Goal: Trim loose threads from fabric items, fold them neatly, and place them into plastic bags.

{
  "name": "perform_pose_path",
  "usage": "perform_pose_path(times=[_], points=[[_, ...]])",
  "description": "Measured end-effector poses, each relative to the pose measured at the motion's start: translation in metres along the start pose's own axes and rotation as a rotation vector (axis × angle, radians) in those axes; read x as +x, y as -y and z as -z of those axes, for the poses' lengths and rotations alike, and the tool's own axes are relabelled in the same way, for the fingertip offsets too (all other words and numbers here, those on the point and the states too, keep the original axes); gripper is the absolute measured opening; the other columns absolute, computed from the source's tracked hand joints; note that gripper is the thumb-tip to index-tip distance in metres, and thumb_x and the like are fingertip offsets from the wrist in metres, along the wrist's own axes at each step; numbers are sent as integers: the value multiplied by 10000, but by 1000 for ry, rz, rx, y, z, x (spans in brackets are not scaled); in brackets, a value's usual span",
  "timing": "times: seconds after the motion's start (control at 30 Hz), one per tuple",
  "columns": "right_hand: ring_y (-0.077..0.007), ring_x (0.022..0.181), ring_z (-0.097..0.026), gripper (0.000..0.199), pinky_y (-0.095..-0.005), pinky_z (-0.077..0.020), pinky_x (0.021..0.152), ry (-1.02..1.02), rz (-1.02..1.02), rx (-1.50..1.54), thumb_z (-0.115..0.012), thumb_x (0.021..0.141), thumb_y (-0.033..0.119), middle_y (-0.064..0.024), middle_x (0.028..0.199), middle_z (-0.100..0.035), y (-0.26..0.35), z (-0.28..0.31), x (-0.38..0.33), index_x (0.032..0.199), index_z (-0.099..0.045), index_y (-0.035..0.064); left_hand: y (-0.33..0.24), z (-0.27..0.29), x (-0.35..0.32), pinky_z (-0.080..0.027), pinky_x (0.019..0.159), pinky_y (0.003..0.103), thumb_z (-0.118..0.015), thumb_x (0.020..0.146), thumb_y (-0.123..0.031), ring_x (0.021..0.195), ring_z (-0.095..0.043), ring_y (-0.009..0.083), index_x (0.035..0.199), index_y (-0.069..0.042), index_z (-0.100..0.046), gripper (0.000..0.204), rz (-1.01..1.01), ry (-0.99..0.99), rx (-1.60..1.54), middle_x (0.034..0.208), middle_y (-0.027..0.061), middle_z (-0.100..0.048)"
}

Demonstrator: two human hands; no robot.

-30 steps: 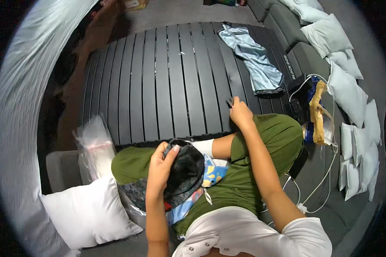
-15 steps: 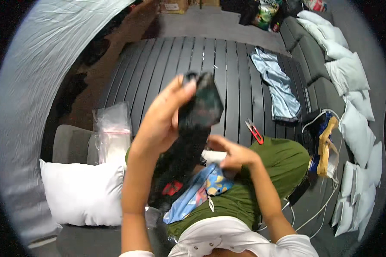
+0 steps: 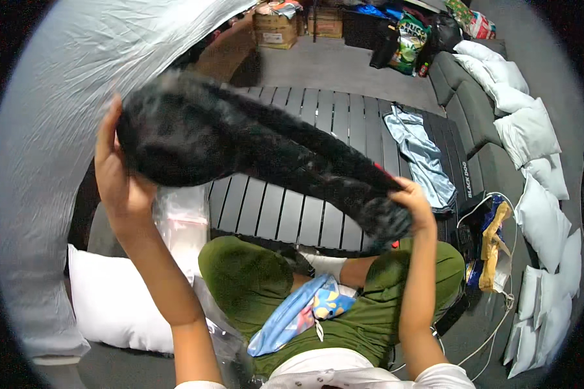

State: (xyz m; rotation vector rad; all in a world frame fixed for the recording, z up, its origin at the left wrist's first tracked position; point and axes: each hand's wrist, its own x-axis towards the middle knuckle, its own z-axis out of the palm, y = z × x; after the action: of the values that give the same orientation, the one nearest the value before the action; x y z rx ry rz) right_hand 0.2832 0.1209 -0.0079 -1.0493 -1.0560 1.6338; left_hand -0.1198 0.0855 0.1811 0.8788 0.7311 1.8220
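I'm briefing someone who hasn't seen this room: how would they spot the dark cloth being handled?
Start at the dark slatted table in front of the seated person. Above its near edge, the left hand and the right hand stretch a black fuzzy cloth between them. Unlike the shiny pale blue garment lying flat on the table, it is dark, thick and held in the air.

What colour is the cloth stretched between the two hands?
Black, faintly mottled with grey: the cloth, seen in the head view, the only one.
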Motion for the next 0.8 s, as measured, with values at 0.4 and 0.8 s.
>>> perform_pose_path(times=[0.4, 0.8], points=[[-152, 700, -490, 500, -294, -385, 561, -519, -317, -532, -534, 805, 426, -28, 845, -554, -88, 74, 92, 1135, -499, 51, 235, 200, 23, -421, 503, 258, -588, 815, -272, 538, -517, 119, 802, -89, -601, 184, 921, -263, 362, 667, 0, -575], [-343, 1024, -484, 393, -458, -387, 841, -709, -114, -1267, -539, 775, 445, -162, 987, -585, -99, 35, 107, 851, -661, 80, 268, 212, 15, -367, 496, 255, -578, 812, -335, 570, -487, 90, 831, -13, -607, 324, 785, -138, 729, 701, 16, -581]])
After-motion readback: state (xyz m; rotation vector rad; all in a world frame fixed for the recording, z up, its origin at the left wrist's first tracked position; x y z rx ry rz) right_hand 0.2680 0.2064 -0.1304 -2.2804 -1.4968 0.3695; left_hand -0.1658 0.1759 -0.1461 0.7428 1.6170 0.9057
